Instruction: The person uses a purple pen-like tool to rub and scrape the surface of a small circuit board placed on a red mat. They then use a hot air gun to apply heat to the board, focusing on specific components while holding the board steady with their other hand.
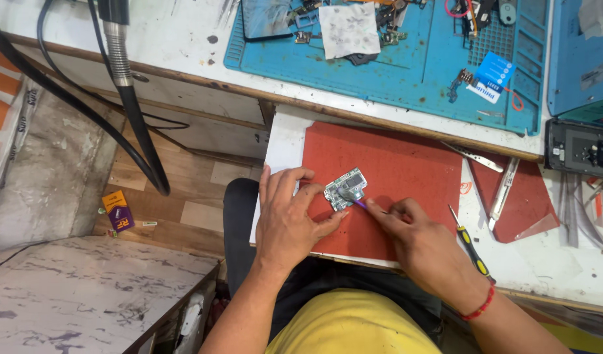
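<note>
left hand (288,219): fingers spread, pressing circuit board (345,189) edge
right hand (416,236): grip pinching purple tool (360,204), tip on board
circuit board: frame centre, on red mat (393,164)
screwdriver (468,244): right of mat, on counter (544,262)

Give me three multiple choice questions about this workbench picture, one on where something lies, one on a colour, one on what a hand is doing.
1. Where does the circuit board lie?
A. on the red mat
B. on the blue mat
C. on the floor

2. What colour is the screwdriver handle?
A. green
B. black and yellow
C. white

3. What is the right hand doing?
A. resting flat and bare
B. holding a thin purple tool to the board
C. gripping the tweezers

Answers:
1 A, the board sits on the red mat by the left hand.
2 B, black with yellow bands.
3 B, its fingers pinch the tool at the board.
</note>
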